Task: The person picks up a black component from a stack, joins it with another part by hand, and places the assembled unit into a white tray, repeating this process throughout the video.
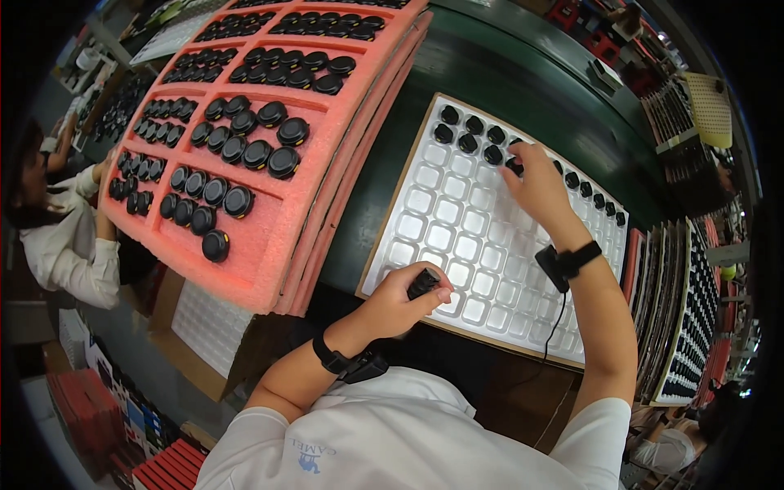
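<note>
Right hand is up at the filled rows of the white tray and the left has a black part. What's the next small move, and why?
Probably carry the black round part in the left hand up to an empty pocket beside the filled ones. The right hand is at the white tray's top rows; most lower pockets look empty.

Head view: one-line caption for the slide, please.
Left hand holds a black round part over a white cell tray; right hand reaches the tray's far row, beside pink foam trays.

The left hand [404, 298] grips a small black round part [424, 282] over the near edge of a white blister tray [457, 237] on the dark green desk [523, 90]; the right hand [539, 184] presses at the tray's far rows; pink foam trays [327, 163] of black parts lie to the left.
</note>
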The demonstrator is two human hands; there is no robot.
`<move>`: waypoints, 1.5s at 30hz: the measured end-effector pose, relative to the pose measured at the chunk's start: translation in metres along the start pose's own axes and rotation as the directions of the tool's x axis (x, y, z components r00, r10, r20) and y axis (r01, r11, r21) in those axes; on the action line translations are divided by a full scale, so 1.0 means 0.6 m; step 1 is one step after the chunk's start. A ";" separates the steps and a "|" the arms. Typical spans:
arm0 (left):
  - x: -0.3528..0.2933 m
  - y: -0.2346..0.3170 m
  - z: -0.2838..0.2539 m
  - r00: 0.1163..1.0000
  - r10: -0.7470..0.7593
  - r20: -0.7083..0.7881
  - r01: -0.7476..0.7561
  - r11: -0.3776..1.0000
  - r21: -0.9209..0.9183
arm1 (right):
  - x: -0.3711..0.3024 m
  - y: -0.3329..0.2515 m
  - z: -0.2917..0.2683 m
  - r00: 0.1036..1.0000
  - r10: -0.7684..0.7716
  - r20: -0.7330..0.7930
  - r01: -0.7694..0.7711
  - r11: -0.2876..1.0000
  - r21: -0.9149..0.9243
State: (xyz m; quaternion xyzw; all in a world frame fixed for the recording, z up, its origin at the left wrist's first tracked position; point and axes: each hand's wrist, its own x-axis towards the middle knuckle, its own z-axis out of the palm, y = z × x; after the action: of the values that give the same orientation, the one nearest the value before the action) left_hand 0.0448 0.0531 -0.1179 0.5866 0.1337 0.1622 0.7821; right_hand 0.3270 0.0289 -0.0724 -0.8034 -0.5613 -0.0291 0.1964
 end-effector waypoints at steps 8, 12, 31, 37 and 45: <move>-0.026 0.027 -0.014 0.998 0.014 0.065 -0.001 0.980 -0.197 | -0.069 -0.203 -0.072 0.743 -0.576 0.341 0.103 0.602 0.792; -0.040 0.046 -0.015 0.998 0.017 0.060 0.001 0.958 -0.288 | -0.080 -0.230 -0.078 0.762 -0.556 0.333 0.141 0.644 0.752; -0.079 0.047 -0.043 0.999 -0.003 -0.035 -0.005 0.967 -0.256 | 0.066 -0.404 -0.039 0.749 -0.651 -0.125 0.660 0.713 0.235; -0.093 0.051 -0.048 0.998 -0.025 -0.051 0.013 0.973 -0.231 | 0.032 -0.389 -0.052 0.821 -0.555 -0.131 0.554 0.720 0.418; -0.102 0.069 -0.025 0.938 0.262 -0.228 -0.299 0.944 -0.142 | -0.134 -0.291 -0.069 0.946 -0.253 0.204 -0.076 0.436 0.897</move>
State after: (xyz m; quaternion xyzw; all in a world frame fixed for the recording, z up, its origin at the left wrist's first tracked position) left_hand -0.0210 0.0517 -0.0811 0.5088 0.1140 0.3435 0.7811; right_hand 0.1453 -0.0062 -0.0062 -0.5403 -0.5560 0.3871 0.4991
